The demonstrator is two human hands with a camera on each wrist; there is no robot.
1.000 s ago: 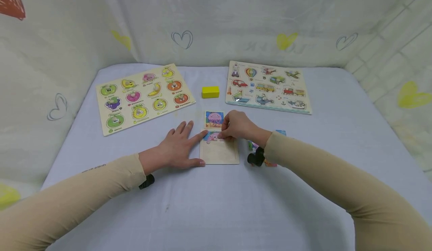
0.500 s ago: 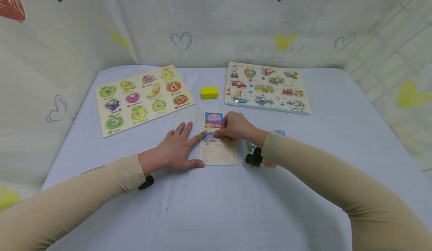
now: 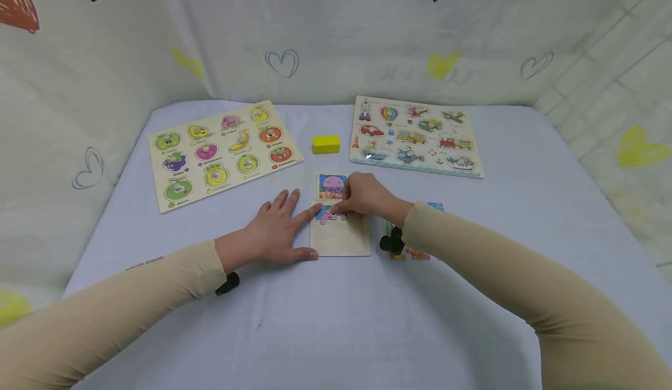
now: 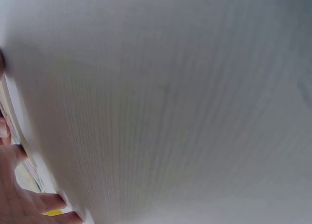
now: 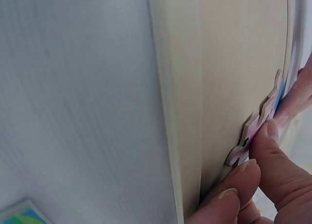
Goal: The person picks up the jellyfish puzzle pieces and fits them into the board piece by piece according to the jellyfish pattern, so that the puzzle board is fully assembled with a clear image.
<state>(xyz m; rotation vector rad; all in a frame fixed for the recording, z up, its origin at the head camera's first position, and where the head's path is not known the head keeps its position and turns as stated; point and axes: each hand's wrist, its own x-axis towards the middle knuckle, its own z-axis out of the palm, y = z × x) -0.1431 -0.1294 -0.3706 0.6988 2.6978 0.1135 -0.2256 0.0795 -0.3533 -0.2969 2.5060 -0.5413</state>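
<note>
In the head view, a small wooden puzzle tray (image 3: pixel 341 243) lies at the middle of the table. Pink and blue jigsaw pieces (image 3: pixel 324 213) line its far end. My left hand (image 3: pixel 275 232) is spread flat, its index finger and thumb touching the tray's left side. Over the far right corner, my right hand (image 3: pixel 370 195) has curled fingers. Up close in the right wrist view, its thumb (image 5: pixel 265 141) presses a pink puzzle piece (image 5: pixel 251 130), fingertips pinching at the piece's near end. The fingers partly hide the pieces. Beyond the tray lies a pink jellyfish picture (image 3: pixel 332 186).
Several loose puzzle pieces (image 3: pixel 420 255) lie right of the tray, partly hidden by the right wrist. A yellow block (image 3: pixel 326 144) sits farther back. A fruit puzzle board (image 3: pixel 228 158) is at the back left, a vehicle puzzle board (image 3: pixel 391 152) at the back right.
The right hand's thumb has shifted slightly left along the pieces, and its wrist and forearm have moved a little left. The left hand stays in place.
</note>
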